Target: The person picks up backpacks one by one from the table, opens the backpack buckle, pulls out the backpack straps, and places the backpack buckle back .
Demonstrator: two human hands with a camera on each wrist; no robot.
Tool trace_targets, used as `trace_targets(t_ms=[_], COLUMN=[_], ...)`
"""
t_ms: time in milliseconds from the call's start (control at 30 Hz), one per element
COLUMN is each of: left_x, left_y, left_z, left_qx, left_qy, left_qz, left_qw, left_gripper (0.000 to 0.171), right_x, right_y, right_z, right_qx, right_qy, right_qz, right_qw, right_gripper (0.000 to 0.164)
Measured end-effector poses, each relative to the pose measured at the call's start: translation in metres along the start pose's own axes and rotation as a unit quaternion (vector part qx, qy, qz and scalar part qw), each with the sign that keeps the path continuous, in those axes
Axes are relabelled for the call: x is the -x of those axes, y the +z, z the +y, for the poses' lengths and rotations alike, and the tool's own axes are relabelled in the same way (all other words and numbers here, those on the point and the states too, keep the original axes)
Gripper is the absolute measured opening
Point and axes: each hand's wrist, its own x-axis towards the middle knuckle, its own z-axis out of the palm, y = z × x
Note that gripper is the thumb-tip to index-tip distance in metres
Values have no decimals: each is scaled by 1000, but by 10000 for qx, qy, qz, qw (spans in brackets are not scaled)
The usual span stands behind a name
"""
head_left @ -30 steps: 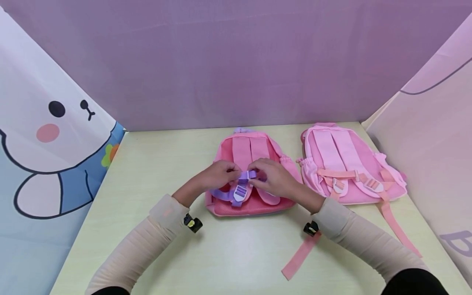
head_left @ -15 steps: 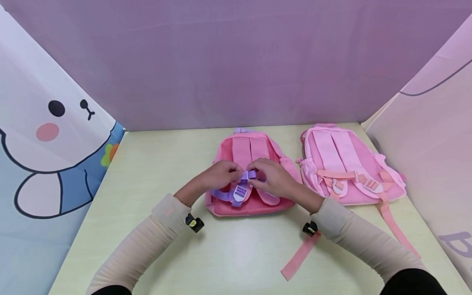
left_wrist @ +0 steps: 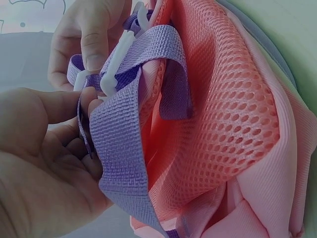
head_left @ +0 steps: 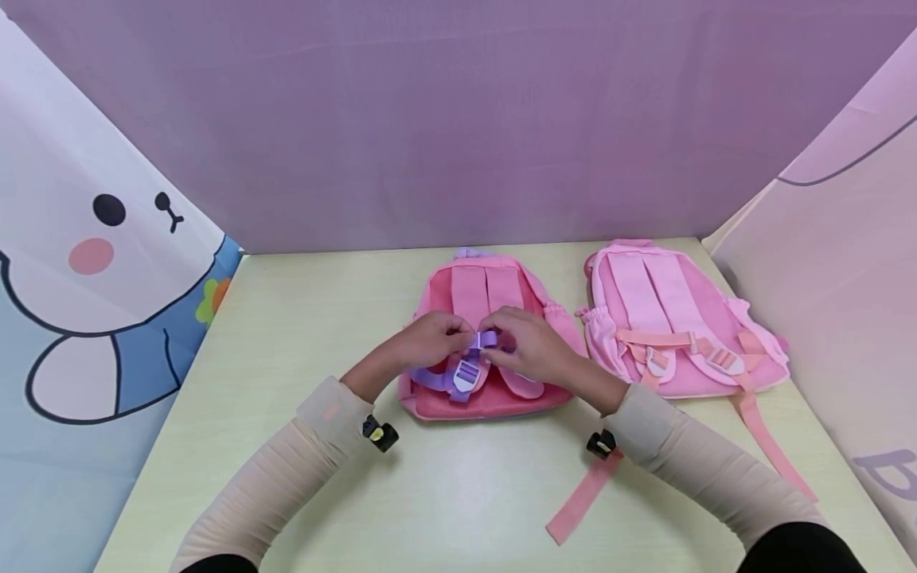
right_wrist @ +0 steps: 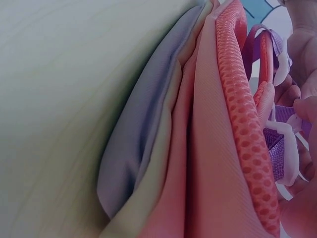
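A pink backpack (head_left: 470, 290) lies on the table, its strap side up. Purple webbing strap (left_wrist: 124, 148) runs from its lower left through a white ladder-lock buckle (head_left: 467, 376). My left hand (head_left: 428, 341) pinches the thin purple strap end between thumb and fingers. On the other side my right hand (head_left: 532, 344) pinches a small purple strap loop (head_left: 490, 339), close to a small white slider (left_wrist: 81, 79). The fingertips of both hands nearly meet over the bag. In the right wrist view the hands are partly cut off at the right edge.
To the right lies a second, lighter pink backpack (head_left: 691, 310) with peach straps (head_left: 766, 430). A loose peach strap end (head_left: 583, 500) lies on the table (head_left: 322, 318) below my right wrist. A purple curtain (head_left: 458, 127) stands behind, with printed cloths on both sides.
My left hand has shifted very slightly right, towards the small white slider. The right hand keeps its place and its pinch; both backpacks lie as before.
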Motion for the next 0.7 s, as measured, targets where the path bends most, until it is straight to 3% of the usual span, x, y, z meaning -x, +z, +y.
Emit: trace_targets(t_ms=[367, 700], left_x=[0, 1], left_y=[0, -1], left_z=[3, 0], left_qx=[132, 268], left_qy=[13, 102], left_qz=[-47, -80], left_qw=[9999, 9996], left_gripper=[18, 20], right_x=[-1, -2], right_y=[1, 0], right_z=[2, 0], right_qx=[4, 20], right_qy=[-293, -132], right_qz=[179, 69], right_qw=[9994, 9999], right_gripper=[31, 32])
